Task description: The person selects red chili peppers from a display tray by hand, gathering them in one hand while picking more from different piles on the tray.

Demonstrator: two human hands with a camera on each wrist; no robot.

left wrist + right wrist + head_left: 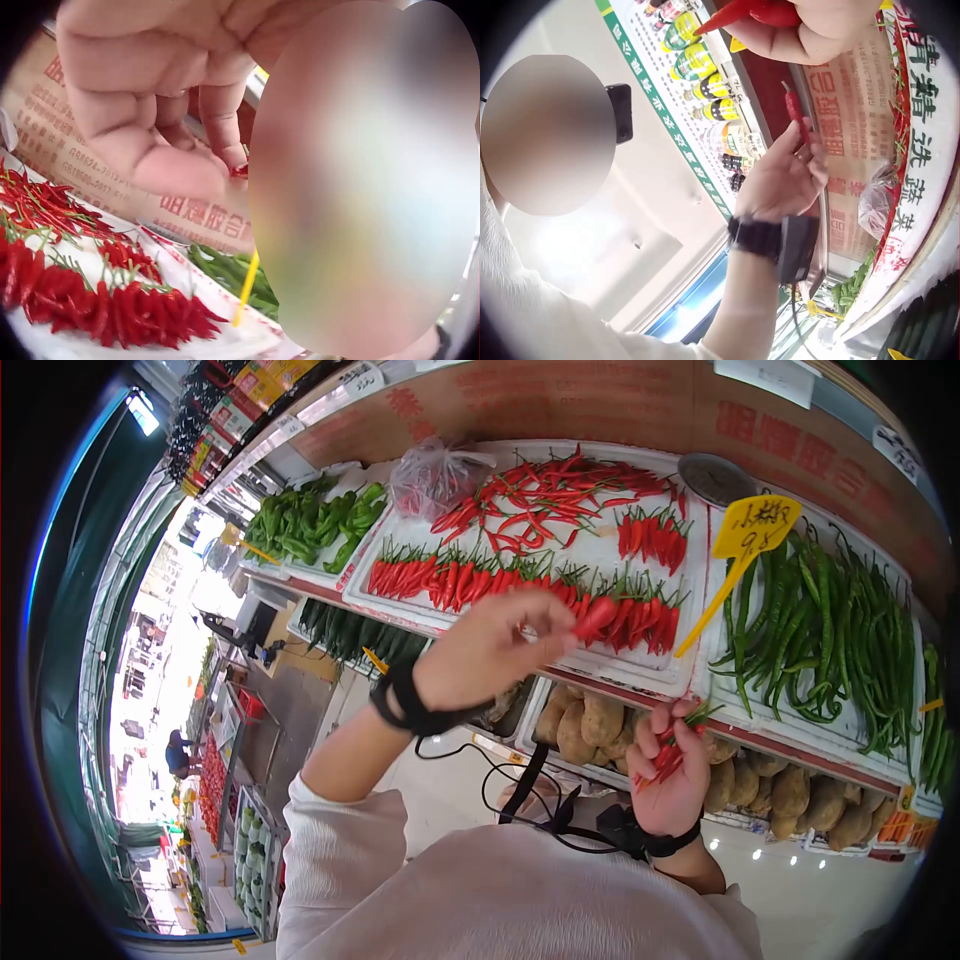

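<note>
In the head view my left hand [490, 650] pinches a red chili [597, 617] between thumb and fingers, above the front row of red chilies [450, 582] on a white tray. The right wrist view shows that left hand [780, 180] with the slim chili [796, 112] upright, its stem at the top. Lower right in the head view, my right hand [672, 785] curls round several red chilies [668, 752] with green stems. Its fingers [821, 34] and part of a held chili [731, 15] fill the top of the right wrist view.
Green peppers [310, 525] and a knotted plastic bag [430, 480] are at the left. Long green chilies [820, 630] lie at the right, beside a yellow price sign [755, 528]. Potatoes [602, 720] sit below the tray's front edge. A round metal dish [715, 478] stands behind.
</note>
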